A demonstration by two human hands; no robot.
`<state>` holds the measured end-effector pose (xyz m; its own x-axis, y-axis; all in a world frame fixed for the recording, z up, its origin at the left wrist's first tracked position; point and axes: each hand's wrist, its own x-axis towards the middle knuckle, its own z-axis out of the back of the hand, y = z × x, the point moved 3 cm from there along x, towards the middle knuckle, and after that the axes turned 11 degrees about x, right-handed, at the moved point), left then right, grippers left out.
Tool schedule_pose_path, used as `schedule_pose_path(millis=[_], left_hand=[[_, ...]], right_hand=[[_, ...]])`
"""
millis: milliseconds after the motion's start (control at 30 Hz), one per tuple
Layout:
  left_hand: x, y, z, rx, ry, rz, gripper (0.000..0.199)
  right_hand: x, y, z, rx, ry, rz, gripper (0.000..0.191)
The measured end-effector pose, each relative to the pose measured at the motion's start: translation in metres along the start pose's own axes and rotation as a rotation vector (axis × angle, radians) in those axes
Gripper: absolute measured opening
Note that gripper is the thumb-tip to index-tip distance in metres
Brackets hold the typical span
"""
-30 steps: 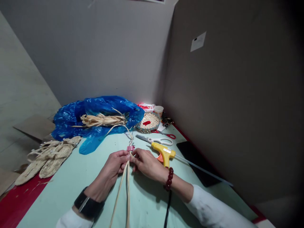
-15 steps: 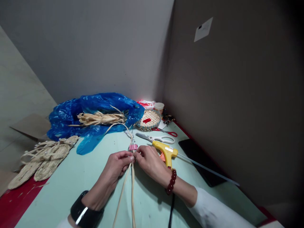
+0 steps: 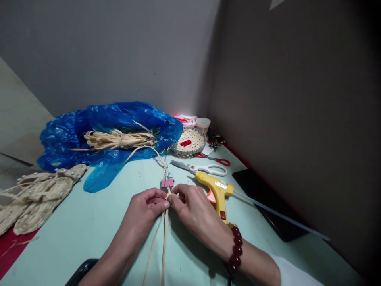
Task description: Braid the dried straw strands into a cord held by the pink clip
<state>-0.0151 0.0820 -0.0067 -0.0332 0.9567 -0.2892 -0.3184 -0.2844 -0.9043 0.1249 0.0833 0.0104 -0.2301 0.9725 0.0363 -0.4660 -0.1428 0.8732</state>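
Note:
Pale straw strands [image 3: 164,246] run from a pink binder clip [image 3: 168,182] down toward the near side of the table. Just below the clip, my left hand [image 3: 148,210] pinches the strands between thumb and fingers. My right hand [image 3: 193,206] is closed on them too, its fingertips almost touching those of the left. A thin strand curves from the clip up to the blue plastic bag [image 3: 119,115], where a tied straw bundle [image 3: 119,140] lies.
Right of my hands lie a yellow glue gun [image 3: 218,190] with a long glue stick, white-handled scissors [image 3: 208,170], red-handled scissors [image 3: 222,161] and a black tablet-like object [image 3: 268,214]. Behind are a round woven basket [image 3: 190,139] and a cup [image 3: 203,124]. Woven sandals [image 3: 44,198] rest at left.
The view has moved closer and shifted slightly. Both hands stay at the strands below the clip, with the right hand's fingers slightly repositioned.

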Motion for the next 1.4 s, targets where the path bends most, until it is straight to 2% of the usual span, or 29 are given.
schedule_pose_path(millis=[200,433,700,867,933,1033,1167,1267,1400], left_hand=[[0.002,-0.001,-0.001,0.013,-0.022,0.018,0.019],[0.000,0.010,0.000,-0.035,0.040,0.167,0.027],[-0.001,0.001,0.004,0.105,-0.016,0.039,0.023],[-0.009,0.002,-0.004,-0.001,-0.056,0.076,0.022],[-0.012,0.001,-0.007,0.040,-0.117,0.024,0.020],[-0.017,0.001,-0.010,0.252,-0.229,-0.074,0.017],[-0.025,-0.002,-0.014,0.659,-0.387,-0.366,0.019],[-0.029,-0.003,-0.018,0.886,-0.413,-0.538,0.023],[-0.032,0.001,-0.022,1.066,-0.389,-0.602,0.028]], right_hand=[[0.000,-0.006,-0.009,0.064,-0.036,0.013,0.020],[0.003,-0.006,-0.004,0.110,-0.017,-0.058,0.019],[0.005,-0.009,-0.002,0.084,0.003,-0.092,0.021],[0.003,-0.005,-0.004,0.058,-0.002,-0.090,0.017],[0.003,-0.006,-0.005,0.143,0.010,-0.084,0.017],[0.004,-0.010,-0.007,0.264,0.033,-0.063,0.018],[0.005,-0.012,-0.007,0.309,0.028,-0.024,0.018],[0.006,-0.013,-0.008,0.350,0.041,-0.024,0.019],[0.008,-0.018,-0.014,0.482,0.091,-0.094,0.018]])
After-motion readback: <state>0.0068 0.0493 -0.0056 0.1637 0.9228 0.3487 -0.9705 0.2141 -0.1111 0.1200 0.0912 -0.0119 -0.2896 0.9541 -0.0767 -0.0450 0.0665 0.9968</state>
